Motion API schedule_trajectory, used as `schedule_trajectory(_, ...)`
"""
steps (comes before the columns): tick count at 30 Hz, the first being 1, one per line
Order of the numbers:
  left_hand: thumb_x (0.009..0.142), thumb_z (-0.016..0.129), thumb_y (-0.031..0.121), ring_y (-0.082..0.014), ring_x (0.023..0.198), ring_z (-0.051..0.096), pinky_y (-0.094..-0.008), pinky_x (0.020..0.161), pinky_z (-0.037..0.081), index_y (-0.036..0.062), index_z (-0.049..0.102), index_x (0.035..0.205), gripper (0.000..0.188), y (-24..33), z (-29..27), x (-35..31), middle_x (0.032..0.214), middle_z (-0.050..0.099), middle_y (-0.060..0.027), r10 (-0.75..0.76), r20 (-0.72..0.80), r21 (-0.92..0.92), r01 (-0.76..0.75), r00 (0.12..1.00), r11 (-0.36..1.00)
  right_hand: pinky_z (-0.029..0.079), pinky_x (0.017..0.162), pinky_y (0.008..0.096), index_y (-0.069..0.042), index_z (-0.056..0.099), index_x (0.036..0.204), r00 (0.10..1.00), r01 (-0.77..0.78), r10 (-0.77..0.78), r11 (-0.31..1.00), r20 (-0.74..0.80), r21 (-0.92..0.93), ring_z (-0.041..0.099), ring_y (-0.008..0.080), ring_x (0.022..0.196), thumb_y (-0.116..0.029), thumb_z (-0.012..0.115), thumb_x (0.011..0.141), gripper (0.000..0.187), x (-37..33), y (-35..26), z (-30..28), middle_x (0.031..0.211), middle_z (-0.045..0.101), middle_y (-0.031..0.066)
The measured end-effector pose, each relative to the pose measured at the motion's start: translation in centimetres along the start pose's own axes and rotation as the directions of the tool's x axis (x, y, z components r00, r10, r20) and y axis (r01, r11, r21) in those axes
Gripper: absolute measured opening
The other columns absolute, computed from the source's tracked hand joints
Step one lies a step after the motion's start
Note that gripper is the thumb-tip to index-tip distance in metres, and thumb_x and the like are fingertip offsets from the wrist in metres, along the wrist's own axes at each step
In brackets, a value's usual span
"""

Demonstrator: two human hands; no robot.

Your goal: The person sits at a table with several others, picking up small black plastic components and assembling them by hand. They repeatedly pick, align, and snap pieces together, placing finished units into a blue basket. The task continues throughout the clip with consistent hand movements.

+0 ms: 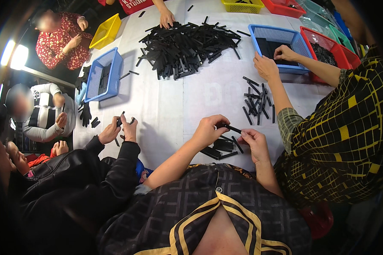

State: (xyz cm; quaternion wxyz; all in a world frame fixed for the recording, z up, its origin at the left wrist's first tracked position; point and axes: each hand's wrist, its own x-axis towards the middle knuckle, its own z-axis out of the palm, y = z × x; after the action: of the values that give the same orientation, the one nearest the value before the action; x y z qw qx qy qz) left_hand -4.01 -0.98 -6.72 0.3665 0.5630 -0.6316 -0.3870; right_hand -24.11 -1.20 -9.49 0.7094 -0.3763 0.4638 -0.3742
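Note:
A slim black stick-shaped piece [232,128] is held up level between my two hands, just above the white table. The fingers of my left hand [209,131] are closed round its left end. At its right end, the thumb and fingertips of my right hand [254,143] pinch it. Below my hands lies a small group of similar black pieces [224,145], some side by side and some crossed. My fingers hide both tips of the held piece.
A large heap of black pieces [183,46] covers the far middle. Blue baskets [103,94] [300,68] stand left and right, near red baskets [344,59] and a yellow basket [107,30]. Co-workers sit close on both sides; the right one reaches into a blue basket.

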Motion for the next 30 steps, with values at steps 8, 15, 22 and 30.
schedule_trajectory(8,0.070,0.072,0.006,-0.0057,0.056,0.052,-0.0194,0.050,0.041,0.0044,0.061,0.094,0.026,0.1,-0.1,0.0,0.073,0.058,-0.0015,-0.113,0.012,-0.171,0.113,0.994,0.979,0.050,0.072,0.0245,0.006,0.057,0.099,0.998,0.061,-0.061,0.998,0.013,0.031,0.062,0.0153,0.076,0.003,0.057,0.081,0.018,-0.4,-1.2,0.2,0.085,0.064,0.0129)
schedule_trajectory(15,0.071,0.071,0.006,-0.0056,0.057,0.054,-0.0197,0.048,0.041,0.0031,0.061,0.093,0.024,0.5,-0.7,-0.3,0.074,0.060,-0.0019,-0.166,0.037,-0.180,0.170,0.985,0.969,0.050,0.072,0.0238,0.006,0.057,0.097,0.991,0.126,-0.127,0.992,0.042,0.032,0.062,0.0150,0.077,0.006,0.058,0.079,0.018,-0.1,-1.0,0.6,0.088,0.064,0.0134)
schedule_trajectory(22,0.077,0.068,0.014,-0.0053,0.056,0.053,-0.0204,0.050,0.042,0.0001,0.062,0.087,0.018,0.0,-0.4,-0.4,0.068,0.061,-0.0025,-0.179,0.056,-0.229,0.187,0.982,0.955,0.050,0.065,0.0234,0.006,0.058,0.091,0.998,0.062,-0.062,0.997,0.004,-0.034,0.062,0.0147,0.068,-0.009,0.058,0.085,0.017,-0.2,-1.3,0.5,0.076,0.064,0.0122)
schedule_trajectory(30,0.092,0.048,0.028,-0.0056,0.052,0.051,-0.0190,0.047,0.038,0.0007,0.063,0.089,0.031,-0.8,-0.6,-0.3,0.066,0.061,-0.0020,-0.321,0.214,-0.373,0.381,0.923,0.846,0.050,0.060,0.0244,0.006,0.058,0.084,0.995,-0.092,0.094,0.995,-0.043,0.046,0.061,0.0148,0.061,-0.021,0.058,0.087,0.028,-0.5,-1.0,0.5,0.071,0.063,0.0112)
